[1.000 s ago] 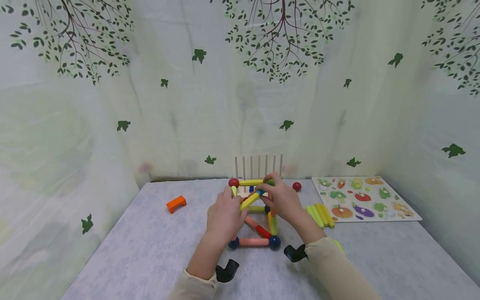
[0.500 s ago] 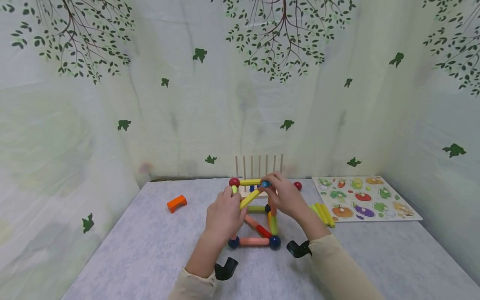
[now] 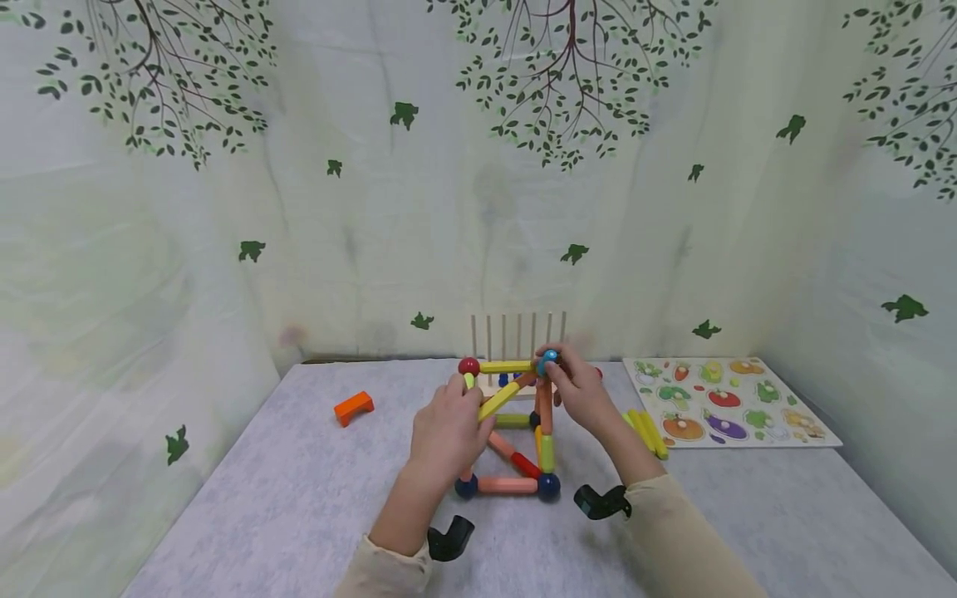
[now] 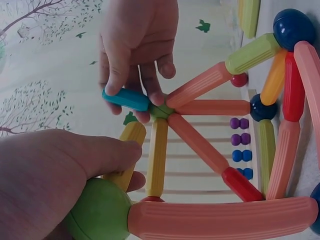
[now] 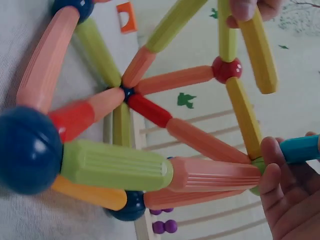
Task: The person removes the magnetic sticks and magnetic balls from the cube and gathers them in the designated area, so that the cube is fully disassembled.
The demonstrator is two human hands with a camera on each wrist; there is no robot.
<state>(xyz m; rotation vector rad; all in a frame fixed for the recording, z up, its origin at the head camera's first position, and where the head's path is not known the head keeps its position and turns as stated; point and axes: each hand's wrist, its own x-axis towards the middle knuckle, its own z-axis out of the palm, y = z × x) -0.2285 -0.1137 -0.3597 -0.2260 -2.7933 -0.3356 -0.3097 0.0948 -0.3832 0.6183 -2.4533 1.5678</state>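
Note:
A magnetic stick-and-ball frame stands on the table, with navy balls [image 3: 549,486] at its base and pink rods [image 3: 507,485] between them. My left hand [image 3: 451,428] pinches a yellow magnetic stick [image 4: 131,142], whose far end is free, beside a large green ball [image 4: 97,210]. My right hand [image 3: 586,394] pinches a short turquoise stick [image 4: 125,99] between thumb and fingers. That stick's inner end is at a second green ball [image 4: 161,110], where several rods meet; the right fingers touch this ball. Another yellow stick [image 5: 244,117] joins it to a red ball [image 5: 227,70].
Behind the frame stands a bead rack with upright wooden pegs [image 3: 518,332]. An orange arch block [image 3: 354,407] lies to the left. Yellow sticks [image 3: 646,433] lie at right beside a vegetable puzzle board [image 3: 733,403]. A loose red ball [image 3: 598,373] is partly hidden behind my right hand.
My right hand has moved right and slightly up, carrying the turquoise stick away from the yellow stick's end to the green corner ball. My left hand has stayed nearly still.

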